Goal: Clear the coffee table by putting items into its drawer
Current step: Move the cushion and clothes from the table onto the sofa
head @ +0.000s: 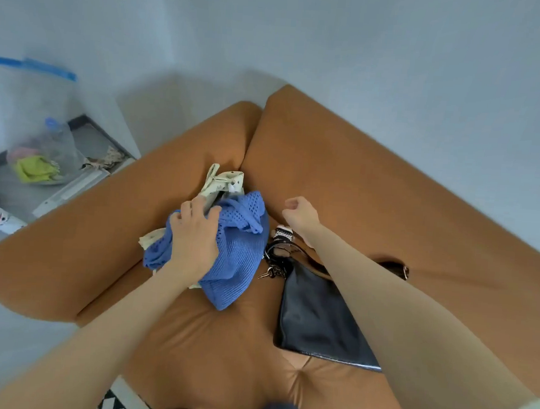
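1. The person leaned over an orange sofa [359,178], with both bare arms stretched out in front.
2. The left hand [194,234] lay on top of a blue knit top [240,259]. Its fingers [198,211] were curled over the top edge of the blue top and gripped it.
3. The blue knit top sat bunched up on the sofa seat, close to the corner where the arm and the back meet.
4. A cream cloth with little spots [224,179] poked out from under the blue top, at the far end and at the left side.
5. The right hand [299,214] was up over the seat, just to the right of the blue top. Its fingers were curled in and it held nothing.
6. A black bag [312,317] lay flat on the seat under the right arm.
7. Some keys [271,271] lay between the blue top and the black bag, by the bag's strap.
8. A small black-and-white knitted thing [284,232] sat just past the keys, near the right wrist.
9. Far off to the left, a clear plastic bag [31,110] stood on the floor with a yellow thing [34,167] in it.
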`<control>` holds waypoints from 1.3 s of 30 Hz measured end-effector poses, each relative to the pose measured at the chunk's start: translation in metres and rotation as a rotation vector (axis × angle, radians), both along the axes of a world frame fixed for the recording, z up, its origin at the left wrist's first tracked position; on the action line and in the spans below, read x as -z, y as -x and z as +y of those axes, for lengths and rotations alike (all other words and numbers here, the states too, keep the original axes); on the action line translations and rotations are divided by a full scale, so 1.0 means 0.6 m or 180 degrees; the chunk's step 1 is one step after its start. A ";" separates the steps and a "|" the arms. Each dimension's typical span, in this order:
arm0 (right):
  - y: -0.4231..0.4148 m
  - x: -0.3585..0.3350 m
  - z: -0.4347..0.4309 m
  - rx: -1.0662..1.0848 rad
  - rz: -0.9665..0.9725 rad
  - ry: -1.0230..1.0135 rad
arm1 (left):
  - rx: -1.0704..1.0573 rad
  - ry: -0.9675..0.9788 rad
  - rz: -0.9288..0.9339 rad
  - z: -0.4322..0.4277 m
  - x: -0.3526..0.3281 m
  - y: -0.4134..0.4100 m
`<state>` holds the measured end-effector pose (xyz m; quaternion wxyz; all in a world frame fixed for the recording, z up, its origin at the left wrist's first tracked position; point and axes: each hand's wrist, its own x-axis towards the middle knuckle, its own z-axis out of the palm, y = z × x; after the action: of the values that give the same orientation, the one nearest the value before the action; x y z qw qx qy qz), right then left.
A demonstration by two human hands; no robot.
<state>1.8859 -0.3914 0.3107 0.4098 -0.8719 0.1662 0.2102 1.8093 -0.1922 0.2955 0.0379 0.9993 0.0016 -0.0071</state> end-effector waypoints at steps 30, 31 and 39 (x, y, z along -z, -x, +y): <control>0.096 0.345 -0.393 -0.2299 0.1807 0.2845 | -0.1191 0.2074 0.2113 -0.308 0.355 -0.031; 0.096 0.346 -0.393 -0.2358 0.1780 0.2891 | -0.1208 0.2072 0.2114 -0.303 0.355 -0.030; 0.076 0.275 -0.344 -0.3411 0.1631 0.2148 | -0.1499 0.2215 0.3130 -0.211 0.304 0.007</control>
<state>1.8405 -0.5979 0.1454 -0.0974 -0.8366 -0.1402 0.5206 1.8052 -0.3189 0.1129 0.3551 0.7816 0.2356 -0.4556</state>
